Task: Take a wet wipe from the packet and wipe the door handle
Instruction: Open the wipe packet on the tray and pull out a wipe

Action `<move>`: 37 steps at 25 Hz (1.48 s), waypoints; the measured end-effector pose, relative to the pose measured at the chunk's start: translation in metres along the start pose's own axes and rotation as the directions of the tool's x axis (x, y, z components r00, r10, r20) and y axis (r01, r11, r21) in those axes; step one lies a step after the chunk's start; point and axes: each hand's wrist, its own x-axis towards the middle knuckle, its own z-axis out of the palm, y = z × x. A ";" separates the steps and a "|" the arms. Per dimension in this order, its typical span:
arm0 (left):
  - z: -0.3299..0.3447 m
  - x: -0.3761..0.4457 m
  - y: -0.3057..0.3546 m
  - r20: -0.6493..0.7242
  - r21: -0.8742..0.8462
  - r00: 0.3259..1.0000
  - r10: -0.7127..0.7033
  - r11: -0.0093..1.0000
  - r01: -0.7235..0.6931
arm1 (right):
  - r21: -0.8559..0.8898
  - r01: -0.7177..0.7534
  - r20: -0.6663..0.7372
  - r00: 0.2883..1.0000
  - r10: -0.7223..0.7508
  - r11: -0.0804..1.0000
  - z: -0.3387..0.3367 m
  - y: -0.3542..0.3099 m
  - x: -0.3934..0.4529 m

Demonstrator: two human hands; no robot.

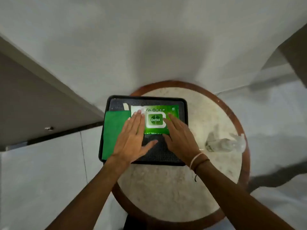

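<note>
A green Dettol wet wipe packet lies flat in a black tray on a round table. Its white-framed lid in the middle looks closed. My left hand rests flat over the packet's left end, fingers stretched out and apart. My right hand lies flat over the packet's right side, fingers extended, the fingertips beside the lid. Neither hand grips anything. No door handle is visible in this view.
A green cloth lies in the tray's left part. A clear plastic bottle lies on its side on the marble tabletop, which has a brown wooden rim. A white wall rises behind the table, and a dark door or panel stands at left.
</note>
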 end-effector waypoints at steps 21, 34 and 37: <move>0.102 0.027 -0.025 -0.004 -0.023 1.000 -0.009 1.000 0.009 | -0.153 0.167 -0.305 0.930 -0.207 0.974 0.057 0.043 0.099; 0.076 0.075 -0.015 -0.269 -0.236 0.951 -0.152 0.968 0.088 | 0.380 -0.022 0.129 0.991 -0.030 0.925 0.020 0.056 0.147; 0.059 0.063 -0.016 -0.311 -0.271 0.938 -0.150 0.960 0.063 | 0.400 -0.040 0.168 0.985 -0.031 0.915 0.011 0.050 0.139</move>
